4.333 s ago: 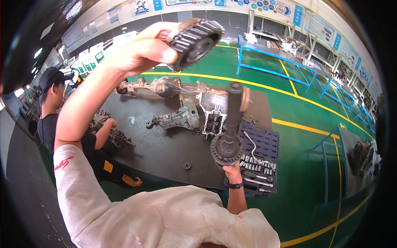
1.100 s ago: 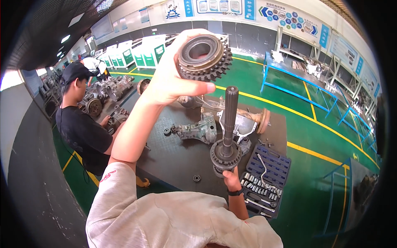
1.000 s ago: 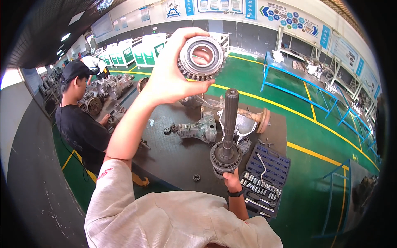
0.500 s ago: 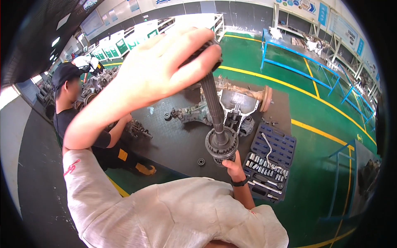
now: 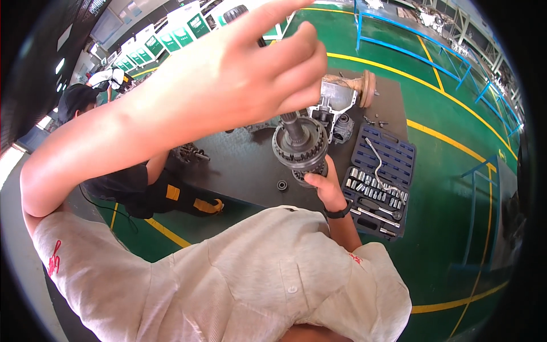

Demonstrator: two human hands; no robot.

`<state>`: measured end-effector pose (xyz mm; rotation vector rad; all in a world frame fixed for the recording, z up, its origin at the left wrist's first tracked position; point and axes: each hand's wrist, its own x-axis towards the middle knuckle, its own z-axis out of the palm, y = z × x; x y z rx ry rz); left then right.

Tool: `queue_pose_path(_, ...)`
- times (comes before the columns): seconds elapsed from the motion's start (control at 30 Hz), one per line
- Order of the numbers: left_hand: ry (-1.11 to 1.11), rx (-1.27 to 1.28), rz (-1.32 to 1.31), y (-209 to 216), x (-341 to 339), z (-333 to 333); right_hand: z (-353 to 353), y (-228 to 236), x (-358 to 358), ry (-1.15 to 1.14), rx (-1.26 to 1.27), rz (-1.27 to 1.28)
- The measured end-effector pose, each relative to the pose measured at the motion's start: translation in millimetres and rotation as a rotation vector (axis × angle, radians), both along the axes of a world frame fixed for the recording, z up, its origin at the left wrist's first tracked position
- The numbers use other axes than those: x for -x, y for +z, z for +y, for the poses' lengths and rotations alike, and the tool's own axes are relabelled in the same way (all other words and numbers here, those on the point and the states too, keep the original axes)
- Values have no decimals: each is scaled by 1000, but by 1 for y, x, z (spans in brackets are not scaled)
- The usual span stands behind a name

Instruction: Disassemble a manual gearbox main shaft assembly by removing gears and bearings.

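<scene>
A long splined transmission shaft (image 5: 292, 121) stands tilted above the table, with a toothed gear assembly (image 5: 300, 142) on its lower part. My right hand (image 5: 327, 185), with a dark band at the wrist, grips the gears at the bottom end. Close to the camera, my left hand (image 5: 273, 68) covers the middle of the shaft. Its index finger is stretched out and the others are loosely bent; the thumb is hidden, and nothing shows held. Past that hand, a dark ring-shaped part (image 5: 235, 12) shows at the shaft's upper end.
On the dark table (image 5: 239, 176) lie a small bearing (image 5: 282, 185), a cut-open gearbox housing (image 5: 336, 94) and an open socket set case (image 5: 382, 159) with a bent handle. A co-worker in black (image 5: 122, 182) is at the left. Blue frames (image 5: 410, 62) stand beyond, on green floor.
My left hand has come off the ring part at the shaft's top and its index finger has straightened. The view has shifted; my right hand keeps its grip.
</scene>
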<state>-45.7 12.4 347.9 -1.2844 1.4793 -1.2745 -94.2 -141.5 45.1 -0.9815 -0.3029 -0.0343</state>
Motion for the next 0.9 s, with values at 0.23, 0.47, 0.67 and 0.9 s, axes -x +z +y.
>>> queue_pose_path(0.23, 217, -252, -17, -49, 16, -18, -2, -6, -2, -3, -24, 46)
queue_pose_path(0.47, 307, -347, 2, -65, 21, -29, -4, -4, 0, 19, -34, 52)
queue_pose_path(0.67, 271, -249, 253, -62, 9, -35, -6, -13, -2, -33, -39, 43)
queue_pose_path(0.9, 255, -277, 566, -35, -1, -33, -9, -8, -7, 14, -74, 0)
